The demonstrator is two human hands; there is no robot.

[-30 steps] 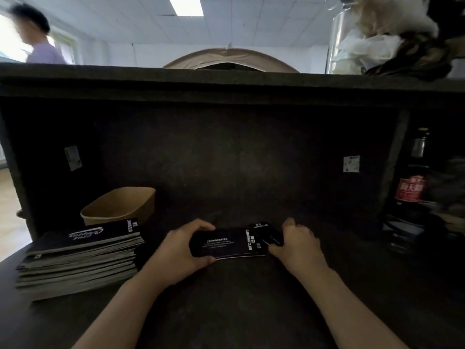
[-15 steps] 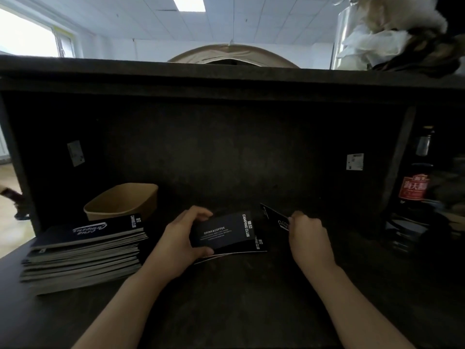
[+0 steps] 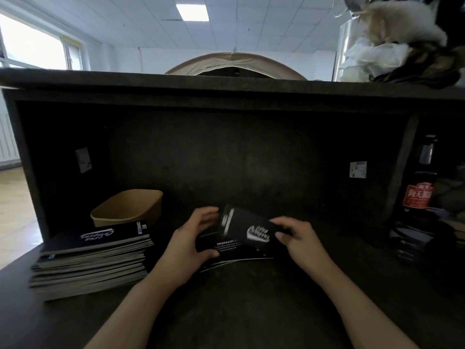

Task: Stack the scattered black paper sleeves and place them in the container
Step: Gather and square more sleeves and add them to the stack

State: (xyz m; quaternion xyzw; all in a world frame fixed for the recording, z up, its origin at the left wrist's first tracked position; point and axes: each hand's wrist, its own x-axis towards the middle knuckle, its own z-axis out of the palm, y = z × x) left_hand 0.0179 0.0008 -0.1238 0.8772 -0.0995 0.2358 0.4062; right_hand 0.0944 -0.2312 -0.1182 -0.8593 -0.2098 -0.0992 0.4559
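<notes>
Adding one sleeve to the hand-held pile.

Right hand [image 3: 299, 238] pinches one flat black printed paper sleeve [image 3: 247, 229] by its right end, tilted, long axis left-right, just above the small stack of black sleeves [image 3: 226, 248]. Left hand [image 3: 191, 238] grips that stack's left end, fingers curled. The brown paper tub [image 3: 127, 210] sits left, nearer the left hand.

The dark desk [image 3: 239, 311] has a raised back wall with a shelf [image 3: 226, 83] across its top. At the desk's left lies a tall stack of black sleeves [image 3: 90, 260], and just behind it stands a brown paper container [image 3: 127, 207]. A few loose black sleeves [image 3: 236, 258] lie at the middle. A dark bottle [image 3: 419, 190] with a red label stands at the far right.
</notes>
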